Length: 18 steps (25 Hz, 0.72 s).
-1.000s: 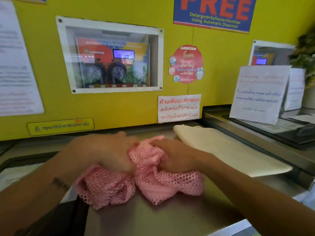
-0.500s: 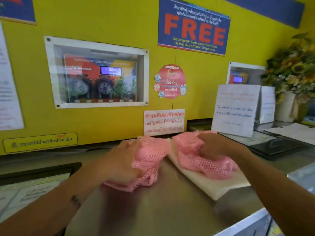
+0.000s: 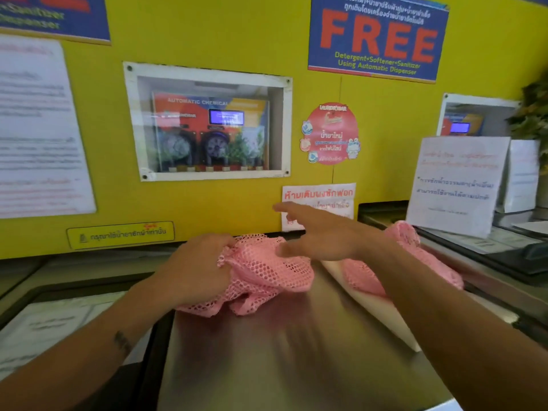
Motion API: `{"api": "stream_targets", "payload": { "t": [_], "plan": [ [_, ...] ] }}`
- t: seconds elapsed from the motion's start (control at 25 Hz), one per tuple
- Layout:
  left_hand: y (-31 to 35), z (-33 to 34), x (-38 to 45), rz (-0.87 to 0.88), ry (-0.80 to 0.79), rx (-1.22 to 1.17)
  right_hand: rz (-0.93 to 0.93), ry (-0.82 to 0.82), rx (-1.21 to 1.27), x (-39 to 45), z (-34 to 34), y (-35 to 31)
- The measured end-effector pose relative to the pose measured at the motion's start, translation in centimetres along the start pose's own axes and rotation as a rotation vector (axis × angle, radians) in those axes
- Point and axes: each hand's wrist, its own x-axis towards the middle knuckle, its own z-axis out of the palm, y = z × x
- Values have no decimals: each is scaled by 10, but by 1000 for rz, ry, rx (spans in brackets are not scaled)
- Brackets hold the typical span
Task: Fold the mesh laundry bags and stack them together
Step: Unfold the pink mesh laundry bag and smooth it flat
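The left hand [image 3: 201, 271] is clenched on a bunched pink mesh bag [image 3: 264, 277], fingers buried in the netting at its left end; the right hand [image 3: 314, 235] is empty, fingers spread wide and blurred, hovering above that bag and reaching toward the yellow wall [image 3: 237, 40].

Half a second ago the right hand was gripping a second pink mesh bag [image 3: 415, 262]; it has since let go, leaving that bundle lying crumpled on the folded white bag [image 3: 382, 312] to the right. A second ago both hands were buried in one pink heap in front of the person, so the heap has been split into 2 separate bags. My reading is that sorting is done and folding of the pink ones has not begun: neither shows a flat edge or crease.

The held bag sits on the steel countertop [image 3: 281, 366], just left of the white bag's near corner; whether they touch I cannot tell. It is a lump wider than deep, its long axis running roughly left to right, with no clear opening or zip visible. The white bag's long axis runs diagonally, from near right toward the wall.
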Motion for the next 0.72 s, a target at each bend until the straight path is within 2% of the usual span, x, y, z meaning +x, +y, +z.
{"api": "stream_targets", "payload": {
  "t": [0.04, 0.12, 0.16, 0.24, 0.32, 0.4, 0.44, 0.52, 0.6, 0.64, 0.68, 0.72],
  "plan": [
    [-4, -5, 0, -16, 36, -8, -1, -100, -57, 13, 12, -8],
    [-12, -14, -1, -66, 151, -84, 21, -189, -224, 39, 36, -12],
    [-17, -19, -3, -87, 208, -124, 18, -163, -272, 51, 47, -8],
    [-31, -25, -8, -82, 212, -129, -26, 71, -237, 67, 63, 5],
    [-47, -26, -16, -117, -11, -100, -49, 309, -147, 75, 70, 20],
    [-59, -21, -23, -143, -235, -2, -46, 409, -50, 76, 67, 31],
    [-61, -18, -24, -134, -295, 60, -33, 410, -13, 73, 63, 34],
    [-63, -9, -22, -97, -288, 192, -5, 246, 13, 58, 50, 35],
    [-61, -11, -16, -87, -109, 352, 2, -59, 82, 39, 34, 33],
    [-61, -17, -14, -118, -17, 402, -17, -164, 191, 31, 27, 30],
    [-61, -25, -12, -163, 36, 428, -62, -200, 355, 24, 21, 27],
    [-60, -32, -13, -195, 46, 416, -109, -156, 518, 22, 17, 28]
  ]
}}
